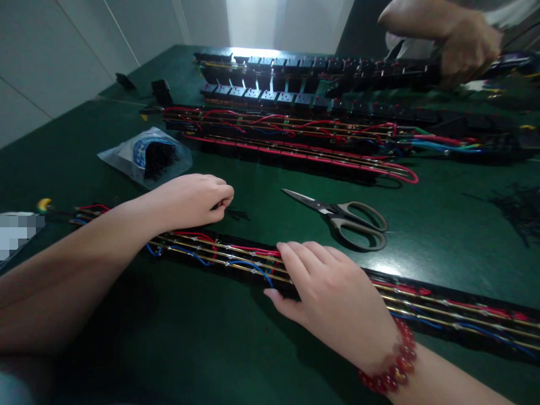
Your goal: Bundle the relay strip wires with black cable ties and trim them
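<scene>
A long open black power strip (236, 256) lies slantwise across the table, with brass rails and red and blue wires inside. My right hand (327, 292), with a red bead bracelet (396, 371) at the wrist, spans the strip, fingers at its far edge and thumb at its near edge. Beyond the strip, my left hand (198, 197) is closed low over the table. Thin black ties (238, 214) stick out or lie right by its fingertips; whether they are in its grasp is hidden. A grey-handled pair of scissors (337, 216) lies between my hands and the strips behind.
An open plastic bag (122, 154) of black pieces sits behind my left hand. Other wired strips (295, 149) and socket strips (261, 93) lie across the back. Another person's hand (468, 53) rests on one. A dark pile of thin ties (521, 211) lies at the right.
</scene>
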### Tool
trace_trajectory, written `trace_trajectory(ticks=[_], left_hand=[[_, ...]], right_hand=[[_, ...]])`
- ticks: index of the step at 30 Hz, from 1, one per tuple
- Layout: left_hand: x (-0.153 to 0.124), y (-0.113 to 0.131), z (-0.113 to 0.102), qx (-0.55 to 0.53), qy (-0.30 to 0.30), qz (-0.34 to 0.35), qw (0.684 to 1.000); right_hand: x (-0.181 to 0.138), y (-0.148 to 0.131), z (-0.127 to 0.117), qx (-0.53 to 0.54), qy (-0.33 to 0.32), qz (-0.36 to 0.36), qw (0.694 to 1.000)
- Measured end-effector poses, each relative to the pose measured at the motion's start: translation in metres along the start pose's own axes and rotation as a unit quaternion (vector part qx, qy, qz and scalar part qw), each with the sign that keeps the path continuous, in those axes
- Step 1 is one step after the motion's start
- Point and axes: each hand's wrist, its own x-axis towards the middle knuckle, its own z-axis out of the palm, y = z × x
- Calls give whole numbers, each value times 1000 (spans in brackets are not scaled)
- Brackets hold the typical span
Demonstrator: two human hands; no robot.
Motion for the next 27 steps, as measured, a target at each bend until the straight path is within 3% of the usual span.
trace_trajectory(ticks=[5, 9, 13, 16, 20, 27], left_hand=[[-6, 9, -4, -48, 26, 3, 999], [-14, 38, -10, -162, 52, 79, 982], [-20, 71, -7, -234, 119, 142, 954], [-21, 86, 2, -251, 174, 153, 940], [-21, 90, 10, -245, 214, 166, 931], [-19, 86, 12, -304, 189, 130, 925]], right_hand=[[0, 0, 0, 1, -10, 1, 1000], [0, 0, -1, 29, 14, 19, 999], [0, 2, -5, 91, 46, 75, 992], [0, 4, -7, 135, 61, 119, 982], [1, 5, -9, 188, 46, 125, 973], [4, 10, -18, 302, 48, 142, 941]])
